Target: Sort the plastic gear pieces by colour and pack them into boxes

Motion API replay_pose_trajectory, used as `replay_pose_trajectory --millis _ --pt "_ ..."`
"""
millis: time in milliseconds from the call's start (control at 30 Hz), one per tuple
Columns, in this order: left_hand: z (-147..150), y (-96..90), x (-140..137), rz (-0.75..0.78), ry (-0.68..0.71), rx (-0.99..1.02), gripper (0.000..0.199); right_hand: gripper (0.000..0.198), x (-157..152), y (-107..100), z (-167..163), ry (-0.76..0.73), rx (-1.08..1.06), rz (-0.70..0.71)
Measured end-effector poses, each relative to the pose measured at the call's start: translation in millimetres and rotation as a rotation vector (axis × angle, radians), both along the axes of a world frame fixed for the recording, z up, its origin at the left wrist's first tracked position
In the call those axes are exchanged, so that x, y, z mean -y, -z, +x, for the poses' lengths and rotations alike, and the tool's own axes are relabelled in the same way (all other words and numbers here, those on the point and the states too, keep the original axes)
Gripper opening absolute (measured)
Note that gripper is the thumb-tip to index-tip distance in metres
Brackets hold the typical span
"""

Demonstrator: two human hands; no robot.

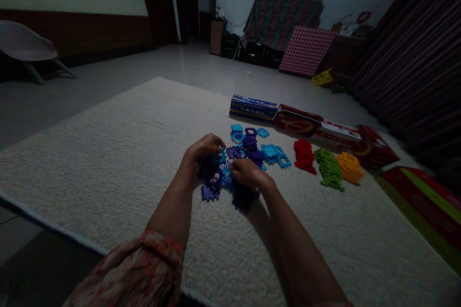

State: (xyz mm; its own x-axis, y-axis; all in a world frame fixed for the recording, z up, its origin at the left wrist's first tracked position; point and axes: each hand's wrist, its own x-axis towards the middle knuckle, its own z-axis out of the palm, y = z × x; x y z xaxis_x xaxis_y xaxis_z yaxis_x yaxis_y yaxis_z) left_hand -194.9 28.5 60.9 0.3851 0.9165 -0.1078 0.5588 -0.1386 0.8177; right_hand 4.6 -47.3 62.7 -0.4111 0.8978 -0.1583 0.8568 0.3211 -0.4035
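A loose pile of blue and purple toothed plastic pieces lies on the pale rug (144,139), with light blue pieces (272,151) at its right and a dark purple piece (210,192) at its near left. At the left of the pile is my left hand (206,146), its fingers bent inward and its fingertips close to the pieces. My right hand (248,172) is closed over the middle of the heap, fingers pressed together. What either hand grips is too dark and too covered to make out. Between the two hands, pieces show in a jumble.
Right of the pile sit separate heaps of red (304,155), green (329,169) and orange pieces (349,168). A blue box (253,108) and several red boxes (297,121) line the rug's far right side. A pale chair (27,43) stands at far left.
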Motion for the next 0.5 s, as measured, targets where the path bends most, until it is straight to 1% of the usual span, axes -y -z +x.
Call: replay_pose_trajectory --millis 67,133,200,267,333,500 --pt "1 -1.6 2 -0.023 -0.001 0.059 0.026 0.017 -3 2 7 0.068 -0.16 0.032" --pt "2 -1.1 4 -0.055 0.002 0.131 0.024 0.014 -7 6 14 0.196 -0.342 0.086" --pt "2 1.7 5 -0.107 0.017 0.214 0.024 0.014 -10 13 16 0.327 -0.452 0.133" --pt "3 6.3 4 -0.166 0.054 0.303 0.024 0.017 -13 19 16 0.415 -0.511 0.161" --pt "3 10.7 2 -0.211 0.083 0.369 0.025 0.018 -14 24 14 0.463 -0.551 0.176" --pt "6 12.2 1 -0.235 0.109 0.395 0.03 0.016 -13 26 8 0.52 -0.552 0.217"
